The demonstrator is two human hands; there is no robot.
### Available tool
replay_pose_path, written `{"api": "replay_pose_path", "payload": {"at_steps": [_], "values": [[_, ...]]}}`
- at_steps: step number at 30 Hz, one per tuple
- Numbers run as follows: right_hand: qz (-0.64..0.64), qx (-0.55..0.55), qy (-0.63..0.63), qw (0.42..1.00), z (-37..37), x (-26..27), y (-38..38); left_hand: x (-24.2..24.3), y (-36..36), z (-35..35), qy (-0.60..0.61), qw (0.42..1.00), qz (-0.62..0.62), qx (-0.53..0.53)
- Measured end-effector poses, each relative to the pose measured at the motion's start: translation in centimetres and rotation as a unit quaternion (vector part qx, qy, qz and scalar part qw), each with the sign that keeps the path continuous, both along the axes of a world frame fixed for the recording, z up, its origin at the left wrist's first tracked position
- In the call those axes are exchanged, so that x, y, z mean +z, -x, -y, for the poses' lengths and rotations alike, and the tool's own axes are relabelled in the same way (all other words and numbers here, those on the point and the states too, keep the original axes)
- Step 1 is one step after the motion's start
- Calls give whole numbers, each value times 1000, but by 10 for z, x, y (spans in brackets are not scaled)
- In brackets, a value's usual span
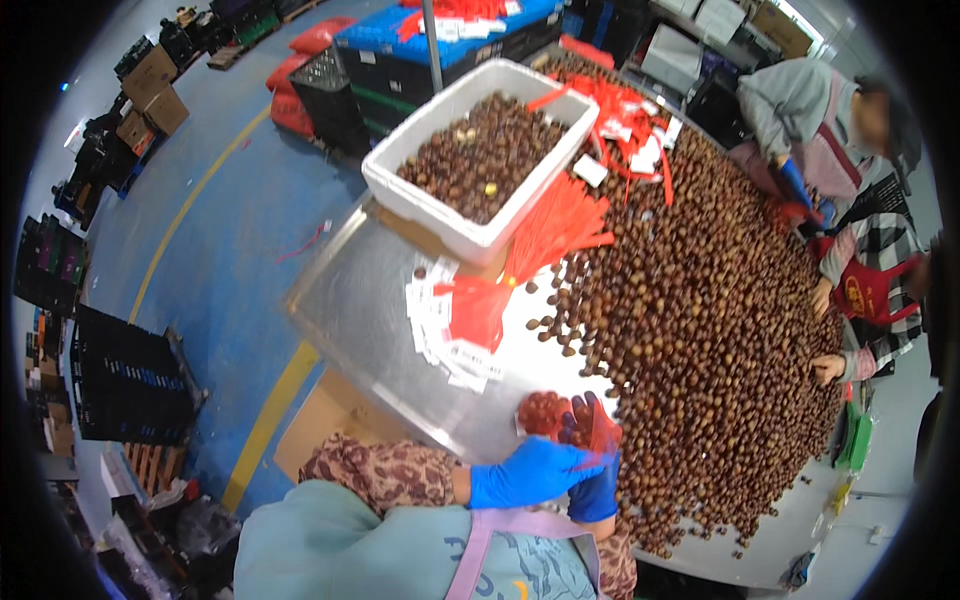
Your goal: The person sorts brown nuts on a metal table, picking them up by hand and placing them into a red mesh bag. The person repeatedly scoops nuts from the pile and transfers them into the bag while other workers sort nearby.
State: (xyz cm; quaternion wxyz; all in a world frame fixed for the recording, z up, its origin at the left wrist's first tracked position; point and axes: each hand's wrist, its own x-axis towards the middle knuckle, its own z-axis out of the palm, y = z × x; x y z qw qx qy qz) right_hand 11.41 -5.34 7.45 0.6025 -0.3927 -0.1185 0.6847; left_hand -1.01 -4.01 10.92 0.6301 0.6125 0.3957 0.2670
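My left hand [525, 474], in a blue rubber glove, reaches across my right wrist and grips the edge of a red mesh bag. My right hand [589, 431], also gloved in blue, has its fingers up inside or behind the red netting, and their exact hold is hidden. Beside it on the metal table [360, 300] lies a filled red mesh bag [543, 412] of brown nuts. A broad heap of loose chestnuts [720, 337] spreads right of my hands. Beyond them is a bundle of empty red mesh bags [476, 311] with white labels.
A white foam box [480, 236] of chestnuts stands at the table's far left, by more red netting [555, 225]. Tagged red nets [622, 112] lie on the heap. Across the table, two people [802, 135] work. Black crates [135, 375] stand on the blue floor.
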Motion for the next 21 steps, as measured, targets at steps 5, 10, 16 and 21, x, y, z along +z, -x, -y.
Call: {"api": "replay_pose_path", "payload": {"at_steps": [5,10,16,21], "values": [[189,57,15,980,35,-75,-32,-11,-10,-1,-35,996,78,-14],[500,145,-24,854,7,16,-12,-4,5,-6,140,985,102,9],[637,43,-84,765,29,3,-21,11,8,-5,-4,978,208,30],[688,76,-182,699,14,26,-27,-9,2,-27,189,978,81,34]]}}
